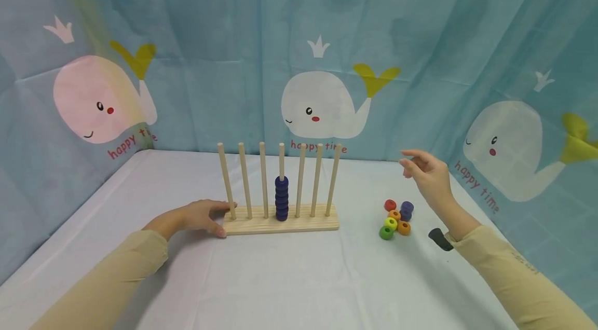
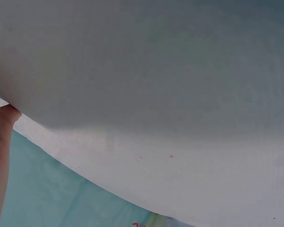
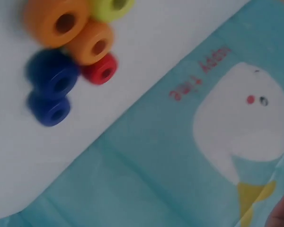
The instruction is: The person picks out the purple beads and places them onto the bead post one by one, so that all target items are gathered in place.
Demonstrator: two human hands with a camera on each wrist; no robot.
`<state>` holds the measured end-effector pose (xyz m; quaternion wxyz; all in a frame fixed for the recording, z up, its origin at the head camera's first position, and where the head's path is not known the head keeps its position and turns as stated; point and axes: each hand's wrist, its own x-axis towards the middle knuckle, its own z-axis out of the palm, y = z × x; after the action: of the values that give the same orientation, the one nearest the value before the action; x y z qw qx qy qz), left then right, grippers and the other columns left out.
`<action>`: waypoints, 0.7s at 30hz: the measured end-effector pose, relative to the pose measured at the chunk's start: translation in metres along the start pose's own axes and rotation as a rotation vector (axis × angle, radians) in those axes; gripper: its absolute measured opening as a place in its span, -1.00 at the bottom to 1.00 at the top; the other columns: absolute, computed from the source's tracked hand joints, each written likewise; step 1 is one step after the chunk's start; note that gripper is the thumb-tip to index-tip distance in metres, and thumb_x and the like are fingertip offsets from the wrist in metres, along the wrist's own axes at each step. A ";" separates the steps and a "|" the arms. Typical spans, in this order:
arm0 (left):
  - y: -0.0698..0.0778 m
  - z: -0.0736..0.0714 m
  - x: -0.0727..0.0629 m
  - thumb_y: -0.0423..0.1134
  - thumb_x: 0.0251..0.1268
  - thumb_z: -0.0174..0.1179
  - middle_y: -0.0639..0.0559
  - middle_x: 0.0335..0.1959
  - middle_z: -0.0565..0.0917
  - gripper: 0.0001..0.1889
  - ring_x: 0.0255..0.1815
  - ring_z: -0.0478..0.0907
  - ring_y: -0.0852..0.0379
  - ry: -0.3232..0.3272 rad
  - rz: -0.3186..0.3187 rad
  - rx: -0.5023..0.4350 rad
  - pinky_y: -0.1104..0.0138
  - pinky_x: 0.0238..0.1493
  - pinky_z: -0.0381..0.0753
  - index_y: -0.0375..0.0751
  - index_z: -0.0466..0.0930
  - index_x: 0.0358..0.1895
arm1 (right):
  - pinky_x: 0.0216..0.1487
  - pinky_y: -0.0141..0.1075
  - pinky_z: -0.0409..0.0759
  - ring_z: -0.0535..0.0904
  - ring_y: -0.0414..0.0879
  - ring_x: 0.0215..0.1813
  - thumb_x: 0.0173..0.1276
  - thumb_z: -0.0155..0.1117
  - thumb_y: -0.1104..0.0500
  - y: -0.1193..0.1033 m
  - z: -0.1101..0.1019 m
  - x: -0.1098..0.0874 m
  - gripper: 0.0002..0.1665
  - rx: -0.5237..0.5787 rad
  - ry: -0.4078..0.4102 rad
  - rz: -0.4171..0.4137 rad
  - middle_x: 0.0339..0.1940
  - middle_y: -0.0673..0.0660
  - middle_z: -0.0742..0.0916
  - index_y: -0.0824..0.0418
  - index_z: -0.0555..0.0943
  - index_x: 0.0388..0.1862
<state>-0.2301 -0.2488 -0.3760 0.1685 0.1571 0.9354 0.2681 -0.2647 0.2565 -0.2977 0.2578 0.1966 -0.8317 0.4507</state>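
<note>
A wooden peg stand (image 1: 285, 223) with several upright pegs sits on the white table. Dark blue rings (image 1: 282, 197) are stacked on its middle peg; the other pegs are bare. My left hand (image 1: 201, 216) grips the left end of the base, thumb at the front edge and fingers behind. In the left wrist view, only part of that hand (image 2: 0, 137) shows. My right hand (image 1: 432, 177) is raised above and beyond the loose beads, fingers loosely bent, thumb apart from the forefinger, nothing between them. Below it lie a red bead (image 1: 390, 205), blue beads (image 3: 54, 75), orange beads (image 3: 57, 21), a yellow bead (image 1: 390, 224) and a green bead (image 1: 386, 233).
Behind the table hangs a blue curtain (image 1: 215, 101) printed with whales. The white tabletop (image 1: 280, 283) runs up to it. A dark piece (image 1: 440, 239) shows beside the right wrist.
</note>
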 end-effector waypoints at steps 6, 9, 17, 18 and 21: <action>-0.002 0.000 0.000 -0.02 -0.02 0.49 -0.40 0.37 0.32 -0.14 0.39 0.11 -0.47 0.001 -0.002 -0.002 -0.32 0.28 0.07 -0.27 0.36 0.38 | -0.32 -0.61 0.48 0.51 -0.33 -0.32 0.35 0.25 0.38 0.019 -0.012 0.001 -0.68 0.021 -0.074 -0.034 -0.40 -0.21 0.60 0.48 0.55 0.05; -0.002 0.001 0.000 -0.02 -0.02 0.50 -0.40 0.37 0.32 -0.13 0.39 0.11 -0.47 0.003 -0.007 -0.005 -0.32 0.28 0.07 -0.28 0.36 0.38 | -0.22 -0.61 0.51 0.51 -0.32 -0.27 0.37 0.25 0.34 0.030 -0.018 0.002 -0.67 0.011 -0.155 -0.024 -0.32 -0.18 0.59 0.45 0.54 0.08; -0.002 0.002 0.000 -0.03 -0.02 0.50 -0.40 0.36 0.34 -0.14 0.39 0.11 -0.47 0.004 0.014 -0.017 -0.31 0.29 0.05 -0.28 0.37 0.38 | -0.17 -0.55 0.53 0.54 -0.29 -0.23 0.39 0.24 0.31 0.066 -0.033 -0.001 -0.62 -0.008 -0.313 0.033 -0.23 -0.07 0.58 0.39 0.54 0.16; -0.001 0.001 0.001 -0.03 -0.02 0.50 -0.40 0.36 0.33 -0.14 0.39 0.11 -0.47 0.002 0.014 -0.018 -0.31 0.29 0.05 -0.28 0.36 0.38 | -0.17 -0.55 0.54 0.53 -0.29 -0.22 0.38 0.25 0.31 0.069 -0.034 -0.002 -0.60 -0.018 -0.330 0.037 -0.22 -0.08 0.58 0.41 0.52 0.17; -0.001 0.001 0.001 -0.03 -0.02 0.50 -0.40 0.37 0.31 -0.14 0.39 0.10 -0.48 -0.002 0.009 -0.015 -0.32 0.29 0.05 -0.27 0.36 0.38 | -0.15 -0.51 0.55 0.48 -0.28 -0.13 0.37 0.27 0.28 0.078 -0.039 -0.003 -0.54 -0.057 -0.403 0.065 -0.13 0.00 0.58 0.42 0.50 0.21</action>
<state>-0.2305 -0.2488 -0.3773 0.1696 0.1603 0.9325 0.2758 -0.2960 0.3298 -0.3323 0.0771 0.2485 -0.8848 0.3865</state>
